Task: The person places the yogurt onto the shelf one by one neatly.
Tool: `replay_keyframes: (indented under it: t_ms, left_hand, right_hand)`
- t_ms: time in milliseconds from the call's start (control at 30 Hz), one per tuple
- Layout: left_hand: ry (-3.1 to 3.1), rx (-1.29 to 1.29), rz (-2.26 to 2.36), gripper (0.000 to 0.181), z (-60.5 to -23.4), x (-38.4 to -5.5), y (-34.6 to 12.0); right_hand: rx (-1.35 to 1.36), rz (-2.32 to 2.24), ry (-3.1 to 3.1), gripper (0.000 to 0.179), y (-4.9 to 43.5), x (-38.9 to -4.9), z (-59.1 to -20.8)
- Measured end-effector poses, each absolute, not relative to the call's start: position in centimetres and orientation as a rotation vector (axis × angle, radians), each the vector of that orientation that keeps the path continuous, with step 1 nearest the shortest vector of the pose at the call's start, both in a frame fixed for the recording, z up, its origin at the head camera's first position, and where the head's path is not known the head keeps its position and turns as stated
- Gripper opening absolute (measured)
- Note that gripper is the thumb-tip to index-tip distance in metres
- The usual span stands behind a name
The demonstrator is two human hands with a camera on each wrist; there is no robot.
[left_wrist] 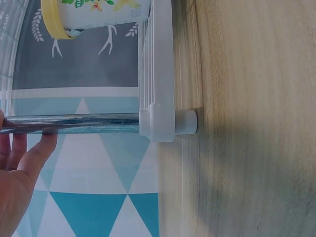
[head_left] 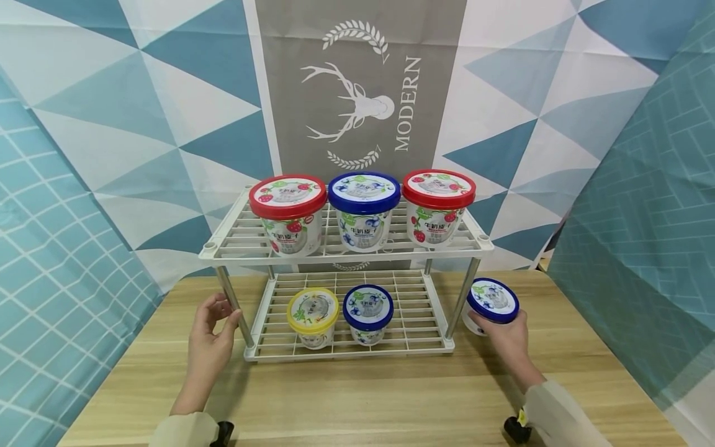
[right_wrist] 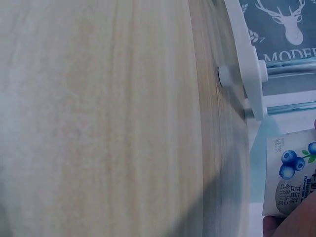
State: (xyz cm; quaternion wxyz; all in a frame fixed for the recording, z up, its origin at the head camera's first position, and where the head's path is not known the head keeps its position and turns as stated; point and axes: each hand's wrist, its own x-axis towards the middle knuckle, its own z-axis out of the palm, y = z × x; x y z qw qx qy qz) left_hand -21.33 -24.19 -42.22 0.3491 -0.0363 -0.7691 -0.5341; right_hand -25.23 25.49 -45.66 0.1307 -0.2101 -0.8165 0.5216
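My right hand [head_left: 507, 335] grips a small white tub [head_left: 493, 300] with a blue lid and blueberry print, just outside the rack's right post. In the right wrist view the tub [right_wrist: 290, 170] appears raised off the table. At the other end, my left hand [head_left: 209, 344] holds the rack's left metal post [head_left: 233, 298] with thumb and fingers; the left wrist view shows fingertips [left_wrist: 48, 139] against that post. The white two-tier rack [head_left: 346, 357] carries a small yellow-lidded tub [head_left: 313, 313] and a small blue-lidded tub [head_left: 368, 310] on its lower shelf.
Above stand two large red-lidded tubs [head_left: 287, 211] [head_left: 438, 205] with a large blue-lidded tub [head_left: 364, 208] between them. The rack rests on a wooden table [head_left: 357, 403]. A patterned cloth [head_left: 357, 37] hangs behind, and tiled-pattern walls [head_left: 44, 261] flank the table.
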Motion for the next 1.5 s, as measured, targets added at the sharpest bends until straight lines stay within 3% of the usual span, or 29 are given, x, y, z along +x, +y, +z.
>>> replay_keyframes:
  t_ms: [1500]
  left_hand:
    - [-2.016, -0.049, -1.364, 0.036, -42.0, -21.2, -24.0]
  right_hand:
    - [-0.623, 1.488, -2.336, 0.115, 24.9, -20.7, -44.1]
